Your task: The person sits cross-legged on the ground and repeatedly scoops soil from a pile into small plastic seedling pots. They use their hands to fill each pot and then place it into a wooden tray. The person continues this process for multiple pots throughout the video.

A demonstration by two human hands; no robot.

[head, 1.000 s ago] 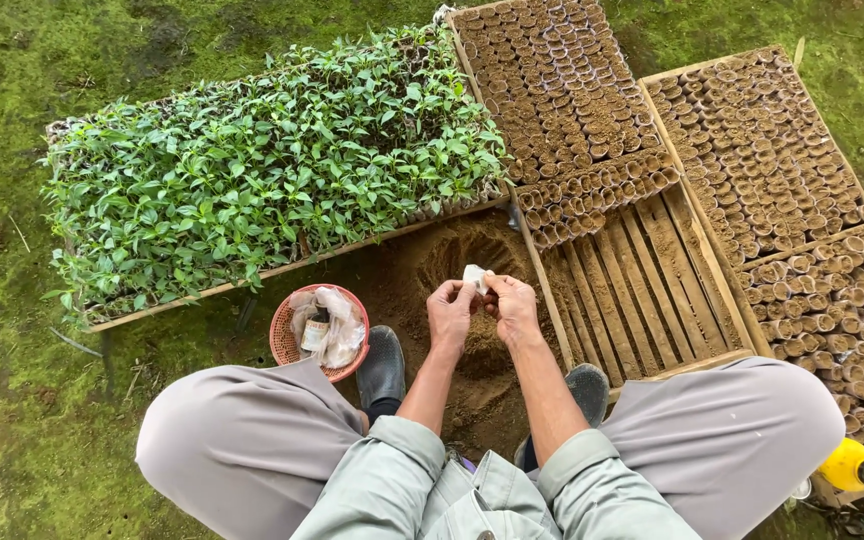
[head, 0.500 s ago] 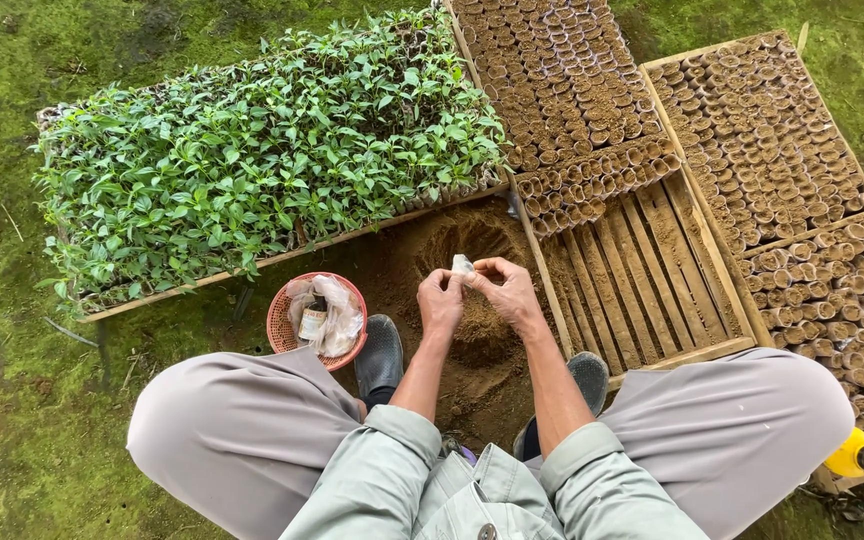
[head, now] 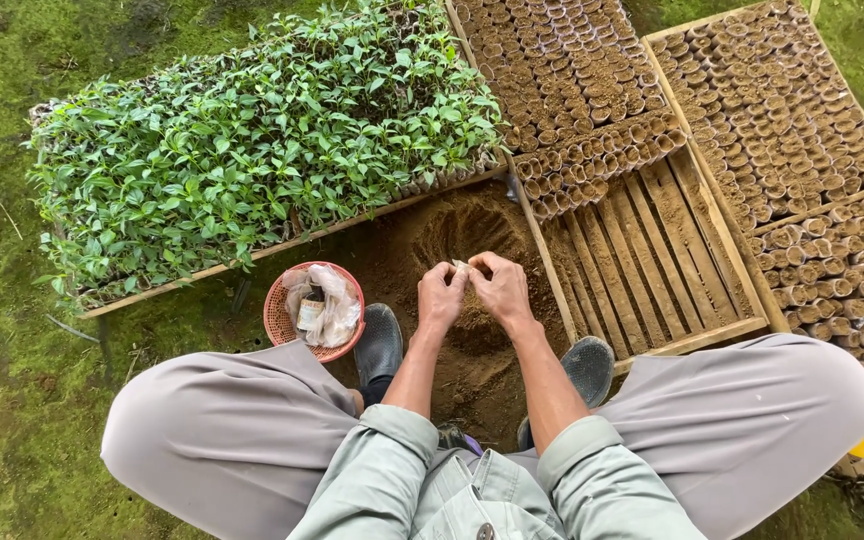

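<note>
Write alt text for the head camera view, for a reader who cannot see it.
Seen from above, a seated person's left hand and right hand pinch a small pale plastic bag together over a mound of loose soil. A tray of green seedlings lies to the left, a small red basket sits by the knee, and wooden crates partly filled with soil-filled pots lie to the right.

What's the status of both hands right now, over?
Left hand and right hand pinch a small white bag together. Over the soil pile. Nothing in the way.
</note>
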